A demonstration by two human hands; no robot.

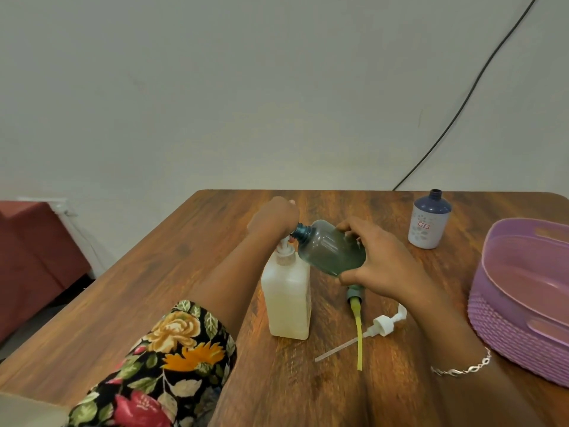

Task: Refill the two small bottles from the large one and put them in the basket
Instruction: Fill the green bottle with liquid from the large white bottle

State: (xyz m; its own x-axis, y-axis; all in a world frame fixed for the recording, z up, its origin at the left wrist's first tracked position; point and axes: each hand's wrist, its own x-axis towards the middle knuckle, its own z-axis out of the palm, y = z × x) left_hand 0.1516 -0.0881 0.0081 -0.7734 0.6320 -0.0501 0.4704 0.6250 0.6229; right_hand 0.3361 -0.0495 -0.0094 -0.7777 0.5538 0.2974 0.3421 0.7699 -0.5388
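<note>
A large white pump bottle stands on the wooden table near the middle. My left hand lies over its pump head, fingers curled down around it. My right hand grips a small teal see-through bottle, tipped sideways with its open neck against the pump's spout. A second small bottle, white with a dark blue top and no cap, stands upright at the back right. The purple basket sits at the right edge with nothing in it.
Two loose pump tops lie on the table in front of my right hand: a teal one with a yellow tube and a white one with a clear tube. A black cable runs down the wall behind.
</note>
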